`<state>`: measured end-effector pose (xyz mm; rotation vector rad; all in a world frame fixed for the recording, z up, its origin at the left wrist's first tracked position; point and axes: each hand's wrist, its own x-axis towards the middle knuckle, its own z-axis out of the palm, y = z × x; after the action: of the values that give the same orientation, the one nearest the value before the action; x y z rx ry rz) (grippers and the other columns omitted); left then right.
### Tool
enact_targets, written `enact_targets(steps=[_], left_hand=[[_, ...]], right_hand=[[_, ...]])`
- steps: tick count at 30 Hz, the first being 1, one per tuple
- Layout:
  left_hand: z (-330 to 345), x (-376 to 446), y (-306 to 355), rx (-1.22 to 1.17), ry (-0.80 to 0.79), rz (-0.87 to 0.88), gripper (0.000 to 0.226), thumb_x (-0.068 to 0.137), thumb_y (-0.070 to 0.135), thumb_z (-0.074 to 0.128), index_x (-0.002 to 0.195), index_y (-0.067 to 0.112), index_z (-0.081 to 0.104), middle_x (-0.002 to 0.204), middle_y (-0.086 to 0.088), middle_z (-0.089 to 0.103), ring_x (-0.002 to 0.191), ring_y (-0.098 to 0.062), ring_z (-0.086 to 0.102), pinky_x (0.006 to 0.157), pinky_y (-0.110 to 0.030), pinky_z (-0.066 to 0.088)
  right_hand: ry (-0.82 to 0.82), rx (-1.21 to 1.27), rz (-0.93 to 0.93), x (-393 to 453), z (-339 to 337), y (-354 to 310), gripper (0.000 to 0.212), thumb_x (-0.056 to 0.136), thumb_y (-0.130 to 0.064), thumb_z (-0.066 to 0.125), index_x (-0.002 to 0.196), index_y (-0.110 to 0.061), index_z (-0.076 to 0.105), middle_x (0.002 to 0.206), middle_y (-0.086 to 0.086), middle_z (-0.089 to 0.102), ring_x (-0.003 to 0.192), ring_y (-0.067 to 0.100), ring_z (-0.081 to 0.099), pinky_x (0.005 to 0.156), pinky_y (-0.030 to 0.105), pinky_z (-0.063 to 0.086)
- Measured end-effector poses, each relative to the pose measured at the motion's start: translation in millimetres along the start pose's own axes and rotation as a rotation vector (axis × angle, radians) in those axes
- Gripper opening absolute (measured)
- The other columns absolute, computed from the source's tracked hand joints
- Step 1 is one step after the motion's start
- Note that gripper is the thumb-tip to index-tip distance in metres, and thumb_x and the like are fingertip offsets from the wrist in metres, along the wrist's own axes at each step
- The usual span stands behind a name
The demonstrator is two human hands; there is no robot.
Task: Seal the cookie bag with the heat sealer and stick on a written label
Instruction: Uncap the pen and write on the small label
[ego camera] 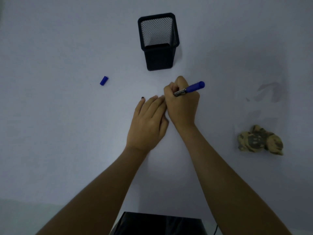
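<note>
My right hand (pixel 182 106) is closed around a blue marker (pixel 192 88), whose tip points down at the white table and is hidden behind the fingers. My left hand (pixel 147 122) lies flat beside it, fingers together, pressing on the surface; whatever is beneath it is hidden and I cannot make out a label. The marker's blue cap (pixel 104 80) lies apart to the left. A clear bag (pixel 265 106) with several cookies (pixel 260 140) rests at the right. A black box (pixel 157 224), possibly the heat sealer, sits at the near edge.
An empty black mesh pen holder (pixel 158 42) stands just beyond my hands. A thin black cable (pixel 216 230) runs beside the black box. The table top (pixel 50 133) is white.
</note>
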<state>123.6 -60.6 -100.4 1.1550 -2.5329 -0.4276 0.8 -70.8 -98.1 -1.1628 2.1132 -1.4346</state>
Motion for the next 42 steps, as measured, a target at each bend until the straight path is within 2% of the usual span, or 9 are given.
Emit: enact_targets(steps=[5,9,13,17,23,28,33,36,42], left_hand=[[-2.1,1.6,1.0,0.005,-0.022,-0.014,0.034,0.091,0.016,0.052,0.123,0.007,0.059,0.13,-0.01,0.059,0.125,-0.024,0.051,0.114,-0.047,0.03],[-1.7,1.3,-0.1,0.006,-0.021,-0.018,0.033,0.092,0.016,0.049,0.121,0.007,0.061,0.127,-0.01,0.061,0.122,-0.024,0.053,0.111,-0.048,0.033],[-1.3,1.5,0.1,0.01,0.001,-0.016,0.034,0.091,0.016,0.05,0.121,0.006,0.062,0.125,-0.011,0.063,0.121,-0.025,0.055,0.108,-0.048,0.038],[-1.0,0.4,1.3,0.011,0.008,-0.013,0.035,0.091,0.016,0.049,0.122,0.006,0.061,0.125,-0.011,0.063,0.121,-0.026,0.055,0.106,-0.049,0.039],[-1.3,0.4,0.5,0.011,0.005,-0.014,0.036,0.091,0.016,0.047,0.123,0.006,0.061,0.125,-0.012,0.063,0.12,-0.026,0.055,0.107,-0.048,0.039],[-0.8,0.2,0.2,0.013,-0.006,-0.021,0.037,0.091,0.016,0.047,0.124,0.005,0.06,0.126,-0.012,0.062,0.122,-0.026,0.054,0.11,-0.047,0.037],[-0.7,0.0,0.3,0.001,0.002,-0.024,0.037,0.091,0.015,0.049,0.125,0.005,0.06,0.127,-0.013,0.062,0.122,-0.026,0.054,0.108,-0.048,0.039],[-0.8,0.1,0.4,-0.006,0.009,-0.021,0.037,0.091,0.014,0.05,0.124,0.005,0.06,0.126,-0.013,0.062,0.121,-0.026,0.055,0.106,-0.049,0.041],[-0.5,0.2,0.3,-0.004,0.018,-0.021,0.036,0.09,0.014,0.05,0.124,0.004,0.06,0.125,-0.013,0.063,0.121,-0.027,0.055,0.106,-0.049,0.041]], right_hand=[[0.024,-0.03,-0.033,-0.4,-1.7,-2.7,0.028,0.088,-0.01,0.059,0.067,-0.018,0.041,0.053,-0.017,0.037,0.045,0.001,0.038,0.045,0.011,0.035],[0.018,-0.066,-0.004,0.2,-0.2,-2.2,0.027,0.087,-0.011,0.06,0.067,-0.017,0.042,0.051,-0.015,0.037,0.043,0.005,0.04,0.045,0.012,0.034],[0.048,-0.074,0.008,1.5,-0.9,-3.9,0.026,0.088,-0.011,0.059,0.067,-0.016,0.044,0.052,-0.006,0.044,0.045,0.017,0.049,0.044,0.024,0.041],[0.056,-0.102,0.033,0.6,-2.2,-4.3,0.025,0.088,-0.013,0.059,0.067,-0.015,0.044,0.052,-0.009,0.043,0.046,0.02,0.052,0.046,0.03,0.046],[0.052,-0.085,0.065,0.2,-2.7,-5.2,0.025,0.087,-0.013,0.059,0.067,-0.014,0.046,0.053,-0.001,0.048,0.047,0.024,0.053,0.048,0.035,0.049],[0.057,-0.076,0.083,1.4,-4.3,-6.5,0.025,0.087,-0.01,0.06,0.067,-0.014,0.045,0.051,-0.01,0.042,0.047,0.023,0.053,0.048,0.031,0.047],[0.049,-0.08,0.081,1.0,-3.6,-6.5,0.023,0.086,-0.009,0.06,0.065,-0.01,0.049,0.051,0.003,0.051,0.046,0.023,0.053,0.047,0.028,0.044],[0.042,-0.078,0.087,1.3,-3.8,-6.3,0.024,0.086,-0.01,0.06,0.067,-0.013,0.047,0.05,-0.007,0.046,0.045,0.017,0.051,0.047,0.024,0.044],[0.036,-0.077,0.086,0.6,-4.4,-5.4,0.024,0.086,-0.01,0.06,0.067,-0.014,0.047,0.05,-0.012,0.042,0.044,0.012,0.046,0.046,0.02,0.04]])
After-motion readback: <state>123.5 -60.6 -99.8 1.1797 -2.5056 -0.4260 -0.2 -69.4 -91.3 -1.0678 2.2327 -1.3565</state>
